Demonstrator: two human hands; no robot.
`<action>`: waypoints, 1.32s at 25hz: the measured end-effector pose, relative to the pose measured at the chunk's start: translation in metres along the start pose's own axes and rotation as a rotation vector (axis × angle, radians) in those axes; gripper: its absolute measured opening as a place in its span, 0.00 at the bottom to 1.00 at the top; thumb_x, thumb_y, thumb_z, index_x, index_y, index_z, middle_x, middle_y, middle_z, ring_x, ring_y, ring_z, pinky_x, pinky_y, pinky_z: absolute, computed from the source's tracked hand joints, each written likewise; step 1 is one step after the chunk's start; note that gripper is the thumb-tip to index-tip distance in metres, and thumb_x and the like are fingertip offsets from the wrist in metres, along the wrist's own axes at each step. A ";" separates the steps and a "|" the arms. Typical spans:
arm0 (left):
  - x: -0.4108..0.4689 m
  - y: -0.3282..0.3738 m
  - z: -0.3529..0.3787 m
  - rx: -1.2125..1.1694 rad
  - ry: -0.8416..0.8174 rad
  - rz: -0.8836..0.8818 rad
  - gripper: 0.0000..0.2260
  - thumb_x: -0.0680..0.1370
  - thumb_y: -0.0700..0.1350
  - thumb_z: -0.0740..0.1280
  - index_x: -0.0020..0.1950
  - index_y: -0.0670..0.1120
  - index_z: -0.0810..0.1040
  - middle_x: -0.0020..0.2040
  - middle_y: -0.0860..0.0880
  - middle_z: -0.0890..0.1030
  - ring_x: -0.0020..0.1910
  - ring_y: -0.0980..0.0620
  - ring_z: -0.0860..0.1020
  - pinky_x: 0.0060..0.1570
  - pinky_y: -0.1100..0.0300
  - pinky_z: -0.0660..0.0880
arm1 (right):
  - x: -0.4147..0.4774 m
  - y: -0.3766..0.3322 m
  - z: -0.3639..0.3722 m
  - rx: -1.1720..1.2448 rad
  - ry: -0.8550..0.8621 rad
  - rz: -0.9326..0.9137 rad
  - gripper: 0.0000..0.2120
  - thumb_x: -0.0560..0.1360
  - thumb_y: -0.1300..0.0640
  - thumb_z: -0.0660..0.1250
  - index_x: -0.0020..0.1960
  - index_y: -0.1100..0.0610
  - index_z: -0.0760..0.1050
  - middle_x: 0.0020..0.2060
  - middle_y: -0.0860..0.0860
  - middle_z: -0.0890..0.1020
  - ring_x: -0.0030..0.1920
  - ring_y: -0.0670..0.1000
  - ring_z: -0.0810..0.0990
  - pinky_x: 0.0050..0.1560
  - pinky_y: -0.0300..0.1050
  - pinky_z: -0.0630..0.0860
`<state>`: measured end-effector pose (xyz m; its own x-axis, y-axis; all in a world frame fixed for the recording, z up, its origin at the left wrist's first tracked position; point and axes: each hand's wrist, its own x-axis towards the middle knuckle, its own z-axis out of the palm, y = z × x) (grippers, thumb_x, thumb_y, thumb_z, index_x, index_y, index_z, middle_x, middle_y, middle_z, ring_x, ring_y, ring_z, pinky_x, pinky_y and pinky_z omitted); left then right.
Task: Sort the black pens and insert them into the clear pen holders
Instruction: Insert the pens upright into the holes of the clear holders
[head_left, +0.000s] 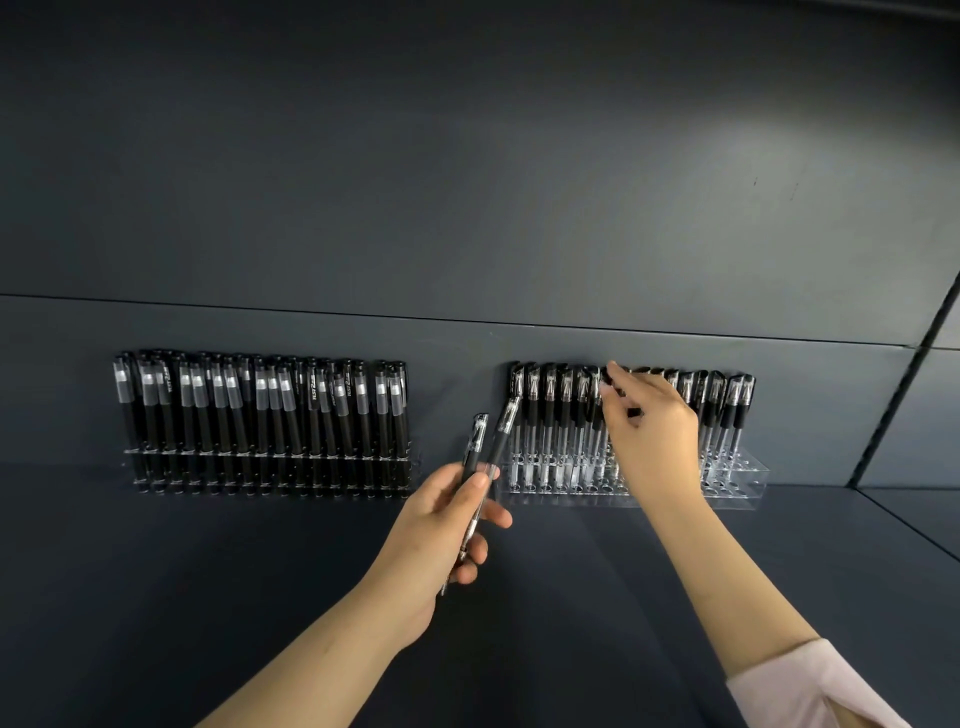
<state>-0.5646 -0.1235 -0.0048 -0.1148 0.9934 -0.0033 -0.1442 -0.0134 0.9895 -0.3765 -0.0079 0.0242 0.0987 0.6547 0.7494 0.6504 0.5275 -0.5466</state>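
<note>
Part of the right holder (740, 475) and several of its pens (550, 410) are hidden behind the right hand (652, 434). One pen (597, 410) is pinched at its cap by that hand, though blur obscures the grip. The sleeve (810, 691) is cut off by the frame. Two pens (480, 457), black-capped with clear barrels, are gripped in the left hand (441, 525), just left of that holder. Further left, the left holder (270, 453) is filled with upright black pens on the tabletop (260, 597).
</note>
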 end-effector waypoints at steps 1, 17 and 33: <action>0.000 0.001 0.000 -0.003 -0.002 0.002 0.08 0.81 0.49 0.63 0.56 0.48 0.78 0.37 0.51 0.83 0.26 0.55 0.70 0.23 0.63 0.63 | 0.000 -0.004 -0.001 0.036 0.015 0.002 0.15 0.78 0.58 0.65 0.64 0.57 0.78 0.53 0.51 0.79 0.45 0.52 0.79 0.50 0.49 0.79; 0.001 -0.002 -0.002 -0.004 -0.038 -0.011 0.11 0.82 0.50 0.61 0.56 0.46 0.79 0.31 0.51 0.77 0.24 0.56 0.61 0.22 0.64 0.56 | 0.002 -0.042 -0.018 0.888 -0.147 0.566 0.09 0.75 0.67 0.68 0.53 0.58 0.74 0.37 0.52 0.81 0.38 0.50 0.81 0.46 0.44 0.80; 0.011 -0.002 -0.006 -0.217 -0.041 -0.202 0.13 0.84 0.48 0.55 0.43 0.44 0.72 0.22 0.51 0.66 0.15 0.57 0.59 0.18 0.73 0.57 | 0.004 0.002 -0.030 0.163 0.105 0.092 0.12 0.79 0.62 0.64 0.60 0.52 0.73 0.44 0.48 0.79 0.42 0.42 0.78 0.41 0.24 0.69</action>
<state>-0.5710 -0.1132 -0.0080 -0.0232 0.9820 -0.1872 -0.3671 0.1658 0.9153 -0.3520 -0.0205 0.0374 0.2352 0.6487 0.7238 0.5053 0.5545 -0.6612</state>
